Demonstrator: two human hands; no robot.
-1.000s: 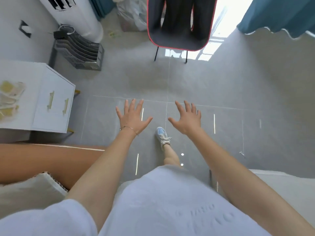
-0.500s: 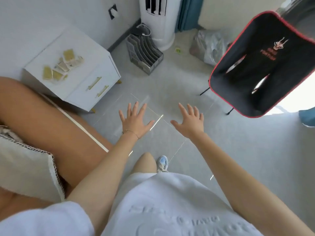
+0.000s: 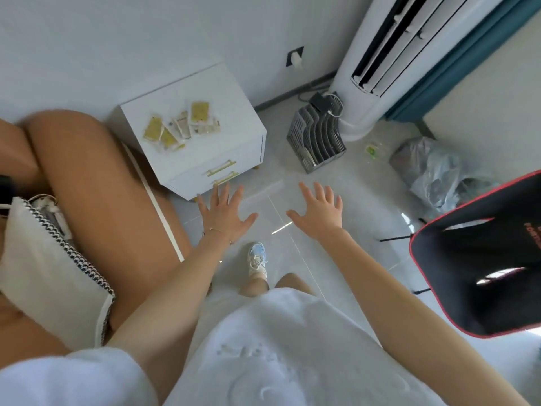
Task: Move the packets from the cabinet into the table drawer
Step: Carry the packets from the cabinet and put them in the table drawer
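Packets (image 3: 182,126) lie atop cabinet (image 3: 222,155); labels unreadable.

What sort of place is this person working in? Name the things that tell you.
Probably a room in a home or small office: a white cabinet with packets on top, a brown sofa with a cushion, and a standing air conditioner.

Packets (image 3: 182,124) lie atop cabinet (image 3: 234,136).

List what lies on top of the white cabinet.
A loose cluster of yellow and pale packets lies on the white cabinet. Some overlap, so no exact count. Both drawers are shut; contents hidden.
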